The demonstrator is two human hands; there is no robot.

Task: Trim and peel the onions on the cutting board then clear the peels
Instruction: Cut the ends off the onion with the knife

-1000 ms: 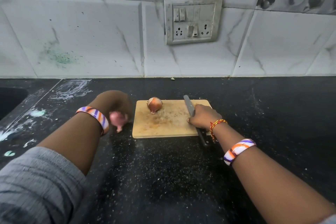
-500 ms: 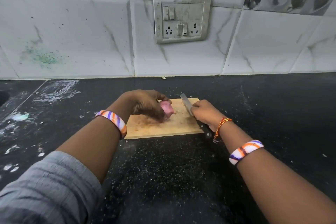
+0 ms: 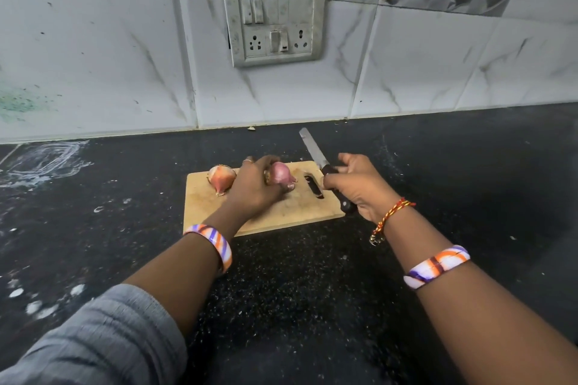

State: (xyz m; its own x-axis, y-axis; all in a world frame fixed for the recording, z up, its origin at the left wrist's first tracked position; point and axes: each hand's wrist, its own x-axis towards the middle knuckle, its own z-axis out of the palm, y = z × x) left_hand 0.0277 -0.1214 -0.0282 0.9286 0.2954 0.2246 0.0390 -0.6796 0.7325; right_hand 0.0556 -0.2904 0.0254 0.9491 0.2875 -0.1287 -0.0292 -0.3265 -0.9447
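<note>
A wooden cutting board (image 3: 306,212) lies on the black counter. My left hand (image 3: 253,187) grips a pink-red onion (image 3: 281,174) on the board's middle, its stem end pointing right. A second, paler onion (image 3: 220,176) in its skin sits on the board's far left corner, just left of my left hand. My right hand (image 3: 356,186) holds a dark-handled knife (image 3: 314,153) above the board's right edge, the blade tilted up and away toward the wall. The board's hanging slot (image 3: 313,186) shows between the two hands.
The black speckled counter (image 3: 312,291) spreads all round the board, with white smears at the left (image 3: 43,159). A tiled wall with a switch and socket plate (image 3: 273,25) stands close behind. A small scrap (image 3: 251,128) lies at the wall's foot.
My left hand has brought the pink onion onto the board and set it down. My right hand has lifted the knife off the board, blade now raised.
</note>
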